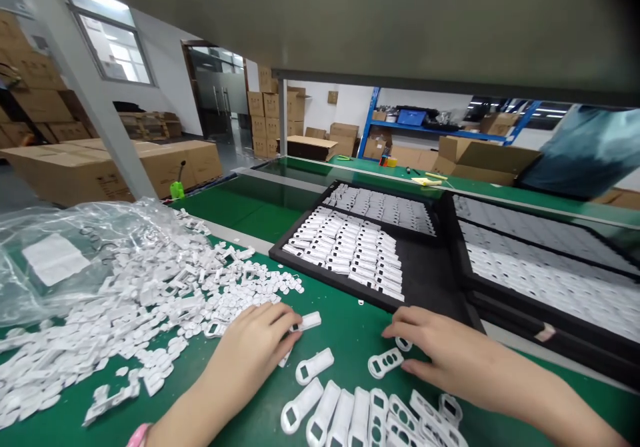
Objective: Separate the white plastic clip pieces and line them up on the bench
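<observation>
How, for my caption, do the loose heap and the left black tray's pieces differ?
The loose heap is jumbled; the tray pieces lie in rows. The heap mixes round bits with longer parts; the tray pieces look alike. The heap rests on the green worktop, the tray pieces inside the black tray. Both are white.

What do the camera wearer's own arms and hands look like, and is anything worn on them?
Both the left grip and the right grip are human hands without gloves. No sleeve shows on either forearm. A pink band circles the left wrist area, partly cut off by the picture's edge; the visible right forearm carries nothing.
</observation>
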Available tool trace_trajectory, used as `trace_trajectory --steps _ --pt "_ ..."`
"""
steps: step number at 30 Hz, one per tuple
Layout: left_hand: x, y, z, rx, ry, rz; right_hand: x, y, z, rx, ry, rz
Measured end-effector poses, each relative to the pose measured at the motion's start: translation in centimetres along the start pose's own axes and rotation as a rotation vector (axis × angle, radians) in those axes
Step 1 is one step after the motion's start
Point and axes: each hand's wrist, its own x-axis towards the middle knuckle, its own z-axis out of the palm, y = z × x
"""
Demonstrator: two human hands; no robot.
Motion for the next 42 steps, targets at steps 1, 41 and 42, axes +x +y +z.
trace_trajectory --steps 1,41,42 --pt "0.2 -0.2 -0.1 -0.016 0.015 -0.016 -0.2 0.3 0.8 -0.004 0.009 0.011" --pt "0.4 -0.2 -2.7 -0.251 -0.099 -0.257 8.0 -7.7 3.9 0.537 0.124 -0.257" --pt "0.6 0.0 -2.7 -0.288 -0.085 -0.285 8.0 -7.8 4.0 0.587 0.095 -0.256"
